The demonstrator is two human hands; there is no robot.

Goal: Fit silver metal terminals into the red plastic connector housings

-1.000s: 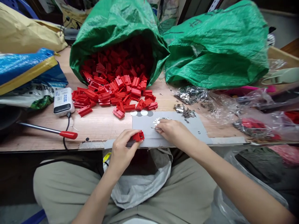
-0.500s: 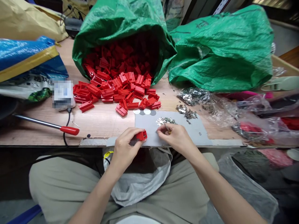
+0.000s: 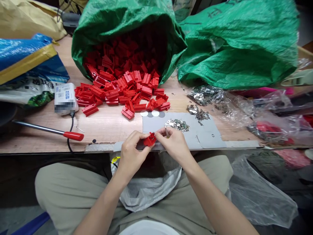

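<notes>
My left hand [image 3: 132, 152] pinches a small red plastic piece [image 3: 150, 139] at the table's front edge. My right hand [image 3: 171, 143] is closed in a pinch against the right side of the same piece; a thin metal bit seems to stick up from its fingers, too small to name. Just beyond my right hand lies a little heap of shiny metal bits [image 3: 177, 124] on a grey card sheet [image 3: 207, 135]. A spill of several more red plastic pieces [image 3: 122, 91] pours out of an open green sack [image 3: 127, 19] farther back.
A second green sack [image 3: 239, 42] lies at the right, with clear plastic bags [image 3: 269, 114] of metal bits and red parts before it. A red-handled tool [image 3: 49, 131] and a small white box [image 3: 65, 98] with a cable lie at the left. A plastic bag [image 3: 146, 192] hangs at my lap.
My right hand left the heap of metal bits and came back to the red piece in my left hand. My left hand stayed at the table edge, turning the piece slightly.
</notes>
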